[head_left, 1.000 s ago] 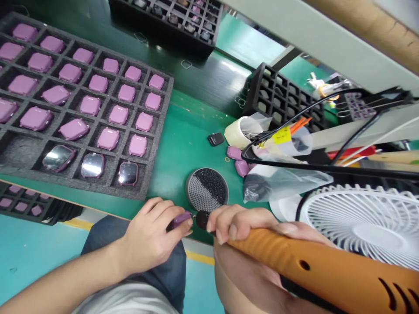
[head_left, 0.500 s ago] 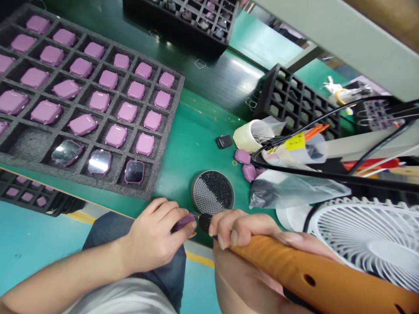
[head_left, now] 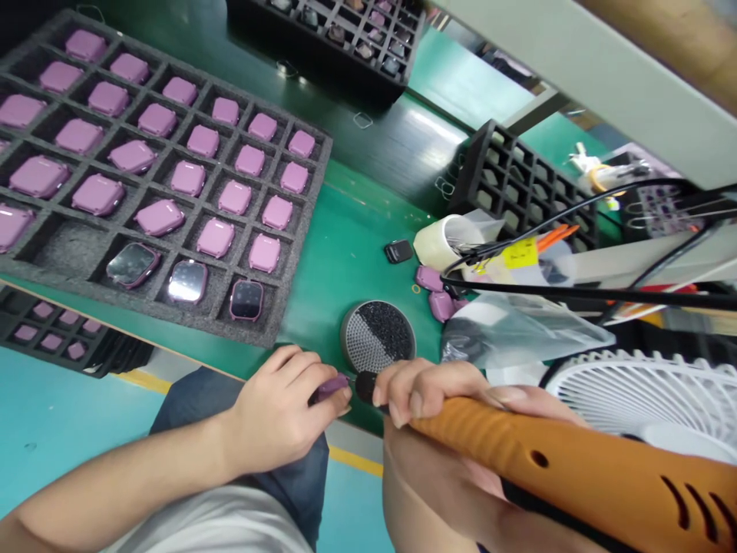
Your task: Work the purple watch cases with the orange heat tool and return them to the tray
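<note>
Our left hand [head_left: 279,415] pinching a purple watch [head_left: 334,385] on the near side of the round dish [head_left: 344,343], our right hand [head_left: 443,388] wrapped around an orange tool [head_left: 564,453], a gray tray [head_left: 74,250] left of the dish

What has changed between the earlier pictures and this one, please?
The view has shifted slightly, so the foam tray appears further right; nothing was taken or let go. The left hand still grips the purple watch case, the right hand the orange power tool.
</note>
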`<state>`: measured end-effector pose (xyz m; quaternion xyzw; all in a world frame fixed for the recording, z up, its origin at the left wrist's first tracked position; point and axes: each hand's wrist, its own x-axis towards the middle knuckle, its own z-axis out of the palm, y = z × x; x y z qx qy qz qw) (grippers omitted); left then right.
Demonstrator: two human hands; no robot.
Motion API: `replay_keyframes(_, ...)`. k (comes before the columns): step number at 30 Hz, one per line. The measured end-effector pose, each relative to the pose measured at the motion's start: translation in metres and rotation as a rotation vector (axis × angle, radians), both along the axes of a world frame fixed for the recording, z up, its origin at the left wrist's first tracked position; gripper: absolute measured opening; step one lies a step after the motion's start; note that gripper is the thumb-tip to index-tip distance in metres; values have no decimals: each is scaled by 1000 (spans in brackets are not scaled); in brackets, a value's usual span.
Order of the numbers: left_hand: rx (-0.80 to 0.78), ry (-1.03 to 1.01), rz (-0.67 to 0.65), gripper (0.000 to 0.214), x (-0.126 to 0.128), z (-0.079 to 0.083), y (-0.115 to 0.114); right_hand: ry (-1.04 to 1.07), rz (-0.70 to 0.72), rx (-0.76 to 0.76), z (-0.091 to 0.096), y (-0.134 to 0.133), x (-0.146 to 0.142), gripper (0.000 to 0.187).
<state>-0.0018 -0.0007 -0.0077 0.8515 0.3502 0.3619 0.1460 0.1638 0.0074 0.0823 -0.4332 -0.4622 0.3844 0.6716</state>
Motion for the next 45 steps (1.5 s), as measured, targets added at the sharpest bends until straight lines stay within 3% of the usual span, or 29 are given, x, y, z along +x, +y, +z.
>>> replay_keyframes(12, -7, -4, -12, 16, 0, -1, -2, -33, -38, -27, 3, -3, -3, 41)
replay_keyframes(20, -4, 14, -3, 17, 1, -3, -2, 3, 21, 40, -16, 2, 2, 48)
replay_keyframes(23, -4, 8, 17, 15, 1, 0, -1, 13, -45, 96, -15, 7, 6, 56)
replay_keyframes(27, -10, 67, -2, 25, -1, 2, -1, 7, -207, 178, -8, 19, 13, 39)
replay_keyframes(31, -11, 100, -86, 33, -4, 1, -2, 24, -276, 229, -12, 34, 20, 36)
replay_keyframes(34, -8, 83, -33, 26, -4, 0, -1, 43, -256, 218, -18, 39, 20, 38)
replay_keyframes(36, -9, 83, -6, 34, -3, 2, 0, 52, -246, 212, -20, 39, 18, 39)
replay_keyframes(45, -85, 87, -105, 36, -8, 3, 0, 53, -198, 207, -21, 37, 16, 37)
